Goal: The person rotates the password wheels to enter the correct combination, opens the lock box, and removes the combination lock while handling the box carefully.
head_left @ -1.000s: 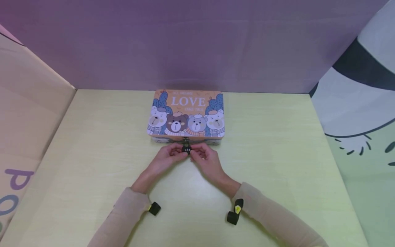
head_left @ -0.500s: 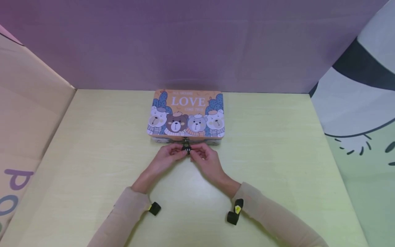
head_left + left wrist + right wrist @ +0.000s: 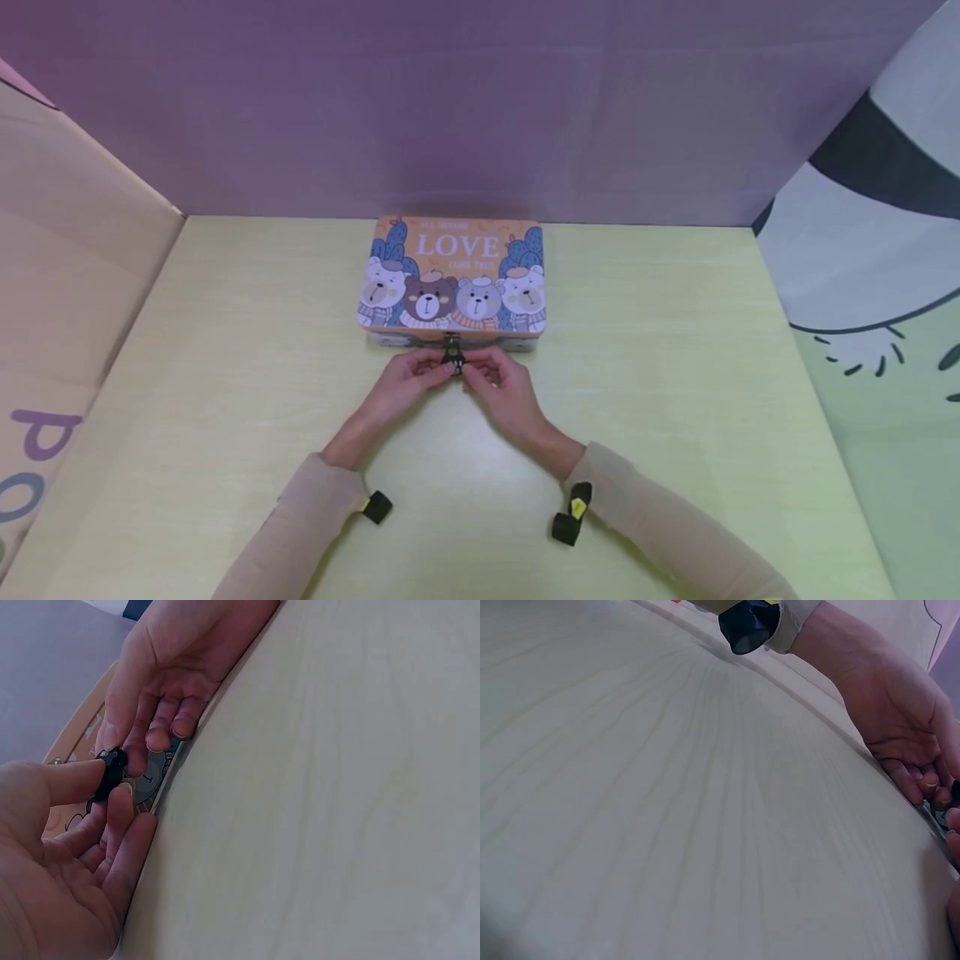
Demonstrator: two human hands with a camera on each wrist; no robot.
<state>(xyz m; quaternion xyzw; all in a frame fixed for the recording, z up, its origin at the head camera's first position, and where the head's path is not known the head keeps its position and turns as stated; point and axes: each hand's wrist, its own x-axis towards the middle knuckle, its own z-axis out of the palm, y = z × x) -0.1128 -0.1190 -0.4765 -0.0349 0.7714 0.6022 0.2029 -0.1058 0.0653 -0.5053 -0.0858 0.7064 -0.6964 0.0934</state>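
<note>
A small black combination padlock [image 3: 453, 360] hangs at the front clasp of an orange tin box [image 3: 457, 250] printed with bears and the word LOVE. The box's lid is down. My left hand [image 3: 408, 377] pinches the padlock from its left side between thumb and fingers. From the other side my right hand [image 3: 504, 390] pinches it too, thumb toward me. The left wrist view shows the dark padlock [image 3: 112, 769] between the fingertips of both hands, its dials turned away. In the right wrist view the padlock sits at the right edge, mostly hidden by fingers.
The box stands at the back of a pale wood-grain table [image 3: 660, 358], close to a purple wall panel [image 3: 480, 108]. Printed panels border the left and right sides. A black wrist camera [image 3: 377, 507] hangs by the left cuff, another [image 3: 566, 528] by the right.
The padlock's face has tilted slightly between the fingertips. Both hands keep the same grip and place, and the box has not moved.
</note>
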